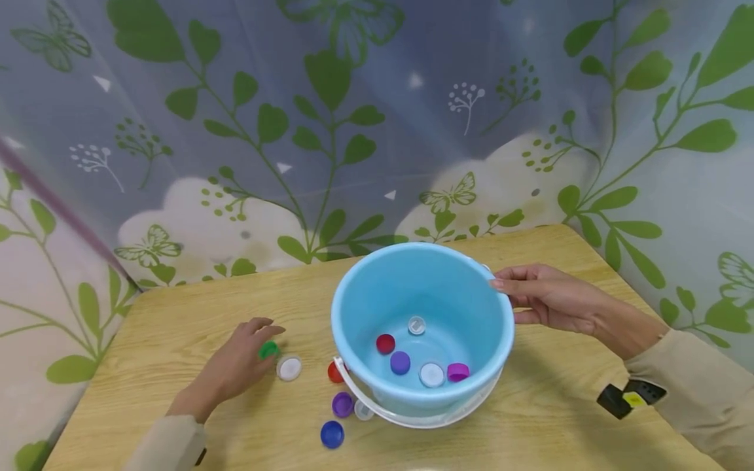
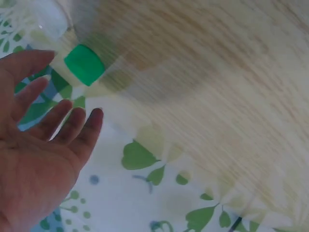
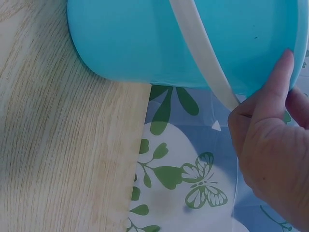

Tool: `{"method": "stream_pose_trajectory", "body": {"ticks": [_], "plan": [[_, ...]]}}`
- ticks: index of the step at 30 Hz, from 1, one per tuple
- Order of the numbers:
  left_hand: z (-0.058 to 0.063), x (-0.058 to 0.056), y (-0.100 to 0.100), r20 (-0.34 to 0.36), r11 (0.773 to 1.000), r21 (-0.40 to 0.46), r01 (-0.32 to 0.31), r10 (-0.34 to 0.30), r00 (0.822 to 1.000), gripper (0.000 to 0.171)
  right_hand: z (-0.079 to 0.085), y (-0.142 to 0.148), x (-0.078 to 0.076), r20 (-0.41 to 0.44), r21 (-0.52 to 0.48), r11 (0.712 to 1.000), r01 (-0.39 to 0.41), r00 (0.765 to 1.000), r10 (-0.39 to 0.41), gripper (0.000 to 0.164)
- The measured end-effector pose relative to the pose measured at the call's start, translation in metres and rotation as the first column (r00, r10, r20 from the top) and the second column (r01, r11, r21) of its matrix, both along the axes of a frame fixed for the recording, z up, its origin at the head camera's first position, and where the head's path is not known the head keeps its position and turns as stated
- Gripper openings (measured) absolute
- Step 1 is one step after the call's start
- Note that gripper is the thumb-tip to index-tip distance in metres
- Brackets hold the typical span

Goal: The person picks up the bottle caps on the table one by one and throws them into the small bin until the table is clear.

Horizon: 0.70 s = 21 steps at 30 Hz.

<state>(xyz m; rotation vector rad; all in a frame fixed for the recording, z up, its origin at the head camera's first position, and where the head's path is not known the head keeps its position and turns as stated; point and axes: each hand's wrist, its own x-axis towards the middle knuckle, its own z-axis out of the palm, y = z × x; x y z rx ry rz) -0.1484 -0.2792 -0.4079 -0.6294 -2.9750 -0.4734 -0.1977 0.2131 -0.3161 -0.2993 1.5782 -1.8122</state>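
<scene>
My right hand (image 1: 556,297) grips the rim of a light blue bucket (image 1: 424,278) at its right side, thumb over the edge. Inside the bucket lie several bottle caps, among them a red cap (image 1: 385,343), a purple cap (image 1: 400,363) and a pink cap (image 1: 458,372). Left of the bucket, my left hand (image 1: 238,360) hovers by a green cap (image 1: 268,350) with its fingers loosely bent. The left wrist view shows a gap between the fingertips and the green cap (image 2: 85,65). A white cap (image 1: 289,368) lies just beside it.
Beside the bucket's left side lie an orange-red cap (image 1: 335,373), a purple cap (image 1: 343,405), a whitish cap (image 1: 363,411) and a blue cap (image 1: 332,434). The bucket's white handle (image 1: 424,420) hangs down in front. A leaf-patterned curtain (image 1: 235,163) borders the wooden table (image 1: 194,307).
</scene>
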Motion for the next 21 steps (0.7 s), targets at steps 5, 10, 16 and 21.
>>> {"method": "stream_pose_trajectory", "body": {"ticks": [5,10,16,21], "plan": [[-0.005,-0.001,-0.006,0.051,1.0,-0.019,-0.005,0.006,0.999,0.038,-0.001,0.0,0.0,0.01,-0.008,1.0,0.008,1.0,-0.008,0.02],[-0.009,-0.003,-0.009,0.076,1.0,-0.019,0.013,-0.012,0.997,0.036,-0.002,0.001,0.0,0.012,-0.018,1.0,0.006,1.0,-0.006,0.02],[-0.013,-0.006,-0.012,0.027,0.998,0.007,0.067,-0.067,0.997,0.024,-0.002,0.001,0.0,0.013,-0.016,1.0,0.013,1.0,-0.013,0.021],[-0.014,-0.008,-0.013,0.0,0.998,-0.003,0.065,-0.065,0.998,0.023,-0.003,0.001,0.0,0.012,-0.015,1.0,0.013,1.0,-0.013,0.02]]}}
